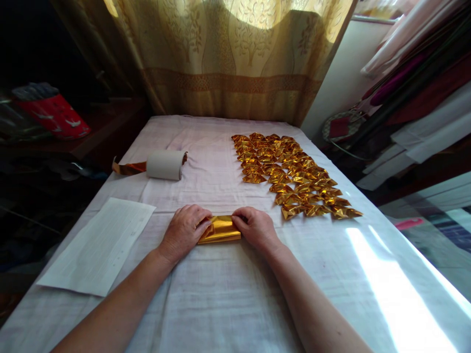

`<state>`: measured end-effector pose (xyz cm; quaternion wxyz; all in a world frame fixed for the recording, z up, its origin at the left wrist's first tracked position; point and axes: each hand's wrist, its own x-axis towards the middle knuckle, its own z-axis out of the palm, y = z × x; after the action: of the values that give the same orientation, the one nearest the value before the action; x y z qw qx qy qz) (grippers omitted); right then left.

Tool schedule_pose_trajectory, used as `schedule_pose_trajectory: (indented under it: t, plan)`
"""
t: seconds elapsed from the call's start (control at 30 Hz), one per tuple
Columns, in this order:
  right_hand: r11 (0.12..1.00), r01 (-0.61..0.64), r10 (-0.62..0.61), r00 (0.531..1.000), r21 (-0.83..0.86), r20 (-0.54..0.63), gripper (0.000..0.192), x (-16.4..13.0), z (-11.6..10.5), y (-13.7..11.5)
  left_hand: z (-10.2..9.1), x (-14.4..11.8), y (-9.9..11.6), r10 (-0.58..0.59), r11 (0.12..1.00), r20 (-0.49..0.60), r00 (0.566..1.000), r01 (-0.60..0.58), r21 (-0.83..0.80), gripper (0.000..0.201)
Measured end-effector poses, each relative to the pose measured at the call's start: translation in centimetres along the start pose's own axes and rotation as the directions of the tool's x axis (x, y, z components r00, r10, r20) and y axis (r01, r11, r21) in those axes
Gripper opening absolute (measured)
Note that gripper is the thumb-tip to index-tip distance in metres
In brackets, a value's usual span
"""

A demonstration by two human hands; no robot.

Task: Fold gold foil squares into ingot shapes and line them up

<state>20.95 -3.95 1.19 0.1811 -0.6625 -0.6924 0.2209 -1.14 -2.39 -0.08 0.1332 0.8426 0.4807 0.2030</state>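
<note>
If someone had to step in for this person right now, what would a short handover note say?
Left hand: pressing on the left end of the gold sheet, fingers curled over it.
Right hand: pressing on the right end of the same sheet.
The sheet lies partly folded on the white cloth, in front of the person.
Done: many folded gold pieces lie in rows on the right.
Left: this sheet is not yet shaped like the finished ones.
Also there: foil roll to the far left, white paper at the near left.
</note>
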Motion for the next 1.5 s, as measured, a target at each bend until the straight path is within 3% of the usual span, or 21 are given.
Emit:
schedule_pose_trajectory:
  t: [0.3,0.47,0.6,0.83,1.07,1.2,1.5]
  plan:
    - [1.0,0.025,-0.026,1.0,-0.014,-0.016,0.014,0.0,0.3,0.2,-0.1,0.1,0.0,0.013,0.999,0.005,1.0,-0.014,0.047,0.011]
    - [1.0,0.021,-0.022,0.998,-0.021,-0.063,0.01,0.2,0.4,0.2,-1.1,0.1,0.5,0.147,0.971,-0.025,0.989,-0.139,0.193,0.01]
    - [0.996,0.072,-0.074,0.997,-0.044,-0.027,0.005,0.3,0.2,0.2,-2.1,0.1,1.2,0.222,0.94,0.043,0.974,-0.226,0.255,0.016]
    - [0.976,0.217,-0.216,0.976,-0.028,0.034,0.014,0.8,0.1,0.6,-2.4,-0.3,3.4,0.11,0.917,0.128,0.986,-0.15,0.371,0.015]
    - [0.912,0.374,-0.366,0.927,-0.169,0.077,0.02,0.5,-1.0,-0.2,-2.3,-0.5,4.8,0.029,0.902,0.17,0.985,-0.099,0.421,0.012]
    - [0.914,0.366,-0.364,0.93,-0.176,0.048,0.018,-0.1,-0.7,-1.7,-2.3,-0.5,5.0,0.012,0.89,0.186,0.983,-0.095,0.445,0.013]
    - [0.938,0.335,-0.317,0.934,-0.09,0.168,0.006,-0.8,0.4,-1.9,-2.7,-0.7,5.8,-0.061,0.886,0.27,0.961,-0.072,0.457,0.027]
